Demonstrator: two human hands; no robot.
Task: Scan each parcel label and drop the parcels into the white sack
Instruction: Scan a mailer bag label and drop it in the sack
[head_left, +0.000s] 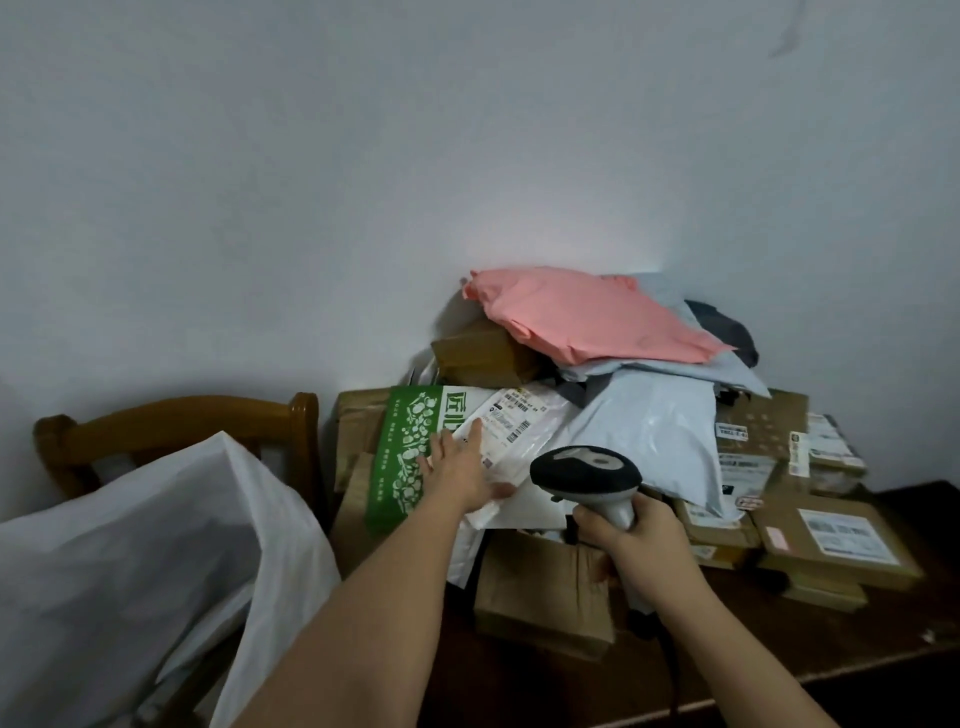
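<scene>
While my left hand (464, 470) is lying flat with straight fingers on the white parcel (511, 452) at centre frame, my right hand (631, 538) is gripping the scanner (587, 475) just beside its label (506, 423), so I judge scanning comes next, then dropping it into the white sack (156, 545) at lower left.

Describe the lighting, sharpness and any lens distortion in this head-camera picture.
Head view: dim, even room light with a brighter patch on the wall above the pink mailer; the wide angle bends the edges; the label under the left hand is too soft to read; the scanner in the right hand looks fairly sharp.
</scene>
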